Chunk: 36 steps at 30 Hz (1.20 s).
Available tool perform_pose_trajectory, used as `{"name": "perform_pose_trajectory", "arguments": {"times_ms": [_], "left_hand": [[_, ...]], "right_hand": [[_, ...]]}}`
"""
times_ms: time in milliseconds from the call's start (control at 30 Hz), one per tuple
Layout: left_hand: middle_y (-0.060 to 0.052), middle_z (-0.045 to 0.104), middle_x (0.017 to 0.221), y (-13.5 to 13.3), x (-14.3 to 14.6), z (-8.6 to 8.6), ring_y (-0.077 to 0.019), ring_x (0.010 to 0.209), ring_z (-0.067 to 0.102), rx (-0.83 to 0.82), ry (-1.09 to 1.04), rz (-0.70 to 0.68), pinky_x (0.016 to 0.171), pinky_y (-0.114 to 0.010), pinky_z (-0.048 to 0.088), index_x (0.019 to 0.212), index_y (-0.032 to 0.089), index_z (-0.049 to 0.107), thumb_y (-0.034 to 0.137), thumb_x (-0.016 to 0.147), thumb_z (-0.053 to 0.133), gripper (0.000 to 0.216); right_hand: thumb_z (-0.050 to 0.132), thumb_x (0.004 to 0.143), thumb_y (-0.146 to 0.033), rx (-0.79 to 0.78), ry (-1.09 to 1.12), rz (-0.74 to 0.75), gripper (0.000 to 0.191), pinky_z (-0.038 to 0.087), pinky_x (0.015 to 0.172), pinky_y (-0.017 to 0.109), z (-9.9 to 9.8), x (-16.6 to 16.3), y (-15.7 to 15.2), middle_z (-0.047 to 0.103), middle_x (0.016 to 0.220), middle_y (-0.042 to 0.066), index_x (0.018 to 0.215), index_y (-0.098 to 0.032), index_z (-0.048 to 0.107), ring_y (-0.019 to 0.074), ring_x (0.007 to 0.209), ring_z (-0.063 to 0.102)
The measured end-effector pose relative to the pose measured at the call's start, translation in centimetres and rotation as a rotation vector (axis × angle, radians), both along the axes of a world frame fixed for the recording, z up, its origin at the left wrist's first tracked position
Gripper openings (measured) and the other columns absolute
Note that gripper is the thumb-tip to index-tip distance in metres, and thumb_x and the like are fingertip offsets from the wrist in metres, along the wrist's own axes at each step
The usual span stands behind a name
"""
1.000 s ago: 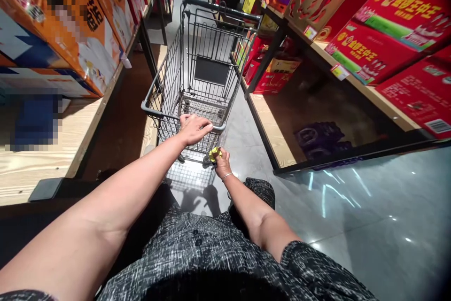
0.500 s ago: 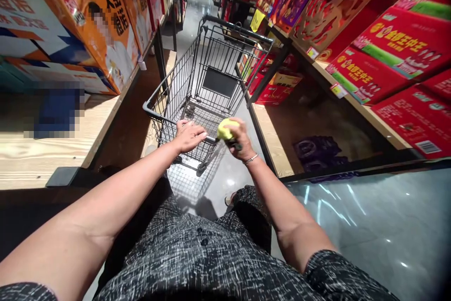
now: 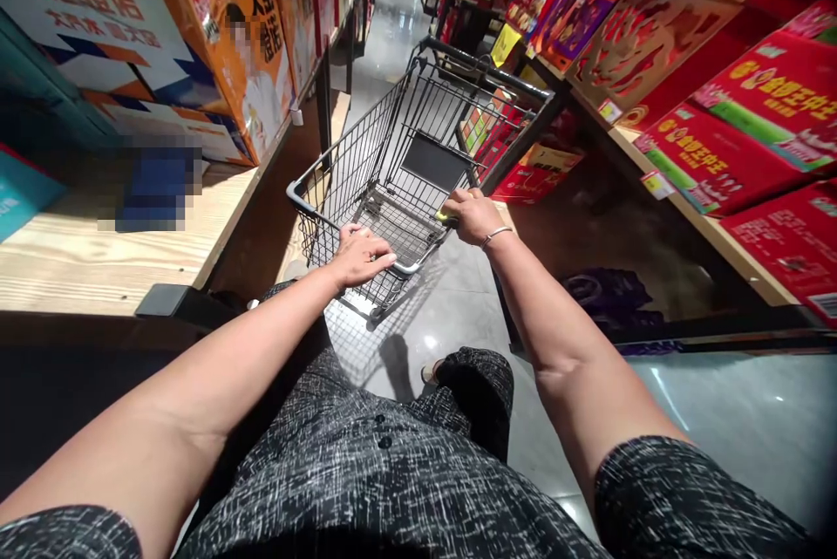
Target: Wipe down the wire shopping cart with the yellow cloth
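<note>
A black wire shopping cart [image 3: 418, 132] stands in a shop aisle in front of me. My left hand [image 3: 359, 254] rests on the cart's near handle bar, fingers curled over it. My right hand [image 3: 472, 215] is closed around a small yellow object [image 3: 445, 215] at the handle's right end, over the basket's rim. Only a sliver of the yellow object shows under the fingers. A thin bracelet sits on my right wrist. The cart's basket looks bare.
Orange and white boxes [image 3: 248, 44] line the left shelf above a wooden ledge [image 3: 98, 254]. Red gift boxes [image 3: 738, 123] fill the right shelves, with a low wooden shelf below. The glossy grey aisle floor [image 3: 392, 27] runs ahead between them.
My right hand rose from below the handle with the yellow object and now sits at the handle's right end. The view has shifted forward and the cart has turned slightly right.
</note>
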<state>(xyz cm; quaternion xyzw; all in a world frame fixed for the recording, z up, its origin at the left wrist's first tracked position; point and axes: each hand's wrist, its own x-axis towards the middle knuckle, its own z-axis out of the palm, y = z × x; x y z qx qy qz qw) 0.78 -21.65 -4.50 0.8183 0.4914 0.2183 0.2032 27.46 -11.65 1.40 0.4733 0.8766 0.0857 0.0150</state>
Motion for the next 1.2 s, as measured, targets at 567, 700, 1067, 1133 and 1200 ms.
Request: {"name": "perform_pose_trajectory", "arguments": {"times_ms": [567, 700, 1067, 1133, 1200], "left_hand": [[0.0, 0.069, 0.083, 3.7, -1.0, -0.7, -0.0216, 0.103, 0.056, 0.031, 0.01, -0.03, 0.11, -0.046, 0.017, 0.068, 0.024, 0.067, 0.053, 0.086, 0.051, 0.037], [-0.001, 0.072, 0.102, 4.2, -1.3, -0.8, -0.0229, 0.115, 0.051, 0.033, 0.027, -0.062, 0.113, -0.046, 0.013, 0.091, 0.026, 0.073, 0.05, 0.088, 0.051, 0.033], [-0.003, 0.072, 0.105, 4.8, -1.0, -1.0, -0.0229, 0.113, 0.052, 0.058, 0.1, -0.068, 0.113, -0.047, 0.016, 0.1, 0.026, 0.075, 0.041, 0.095, 0.041, 0.037], [-0.002, 0.071, 0.104, 4.8, -0.8, -1.0, -0.0233, 0.115, 0.051, 0.066, 0.105, -0.046, 0.115, -0.048, 0.014, 0.097, 0.026, 0.075, 0.04, 0.095, 0.041, 0.037], [-0.002, 0.071, 0.104, 4.9, -0.6, -1.1, -0.0235, 0.115, 0.05, 0.073, 0.11, -0.03, 0.115, -0.049, 0.014, 0.095, 0.025, 0.076, 0.04, 0.095, 0.042, 0.037]], "right_hand": [[0.059, 0.077, -0.01, 0.122, 0.363, -0.107, 0.037, 0.041, 0.094, 0.041, -3.3, 0.9, -3.4, 0.055, 0.125, 0.009, 0.11, -0.023, 0.066, 0.0263, 0.108, 0.043], [0.061, 0.07, -0.011, 0.227, 0.662, -0.039, 0.045, 0.039, 0.101, 0.044, -5.3, 0.0, -5.5, 0.052, 0.126, 0.009, 0.114, -0.023, 0.061, 0.0257, 0.114, 0.046], [0.07, 0.08, -0.017, 0.381, 0.698, 0.095, 0.039, 0.04, 0.108, 0.05, -14.4, -6.8, -13.4, 0.042, 0.126, 0.006, 0.113, -0.036, 0.065, 0.0305, 0.13, 0.029], [0.07, 0.08, -0.016, 0.411, 0.656, 0.072, 0.035, 0.04, 0.109, 0.051, -15.9, -7.4, -13.3, 0.043, 0.123, 0.007, 0.11, -0.034, 0.067, 0.0314, 0.13, 0.028], [0.07, 0.081, -0.018, 0.369, 0.597, 0.037, 0.033, 0.039, 0.11, 0.051, -17.5, -7.7, -13.1, 0.045, 0.122, 0.008, 0.111, -0.033, 0.068, 0.0322, 0.131, 0.028]]}}
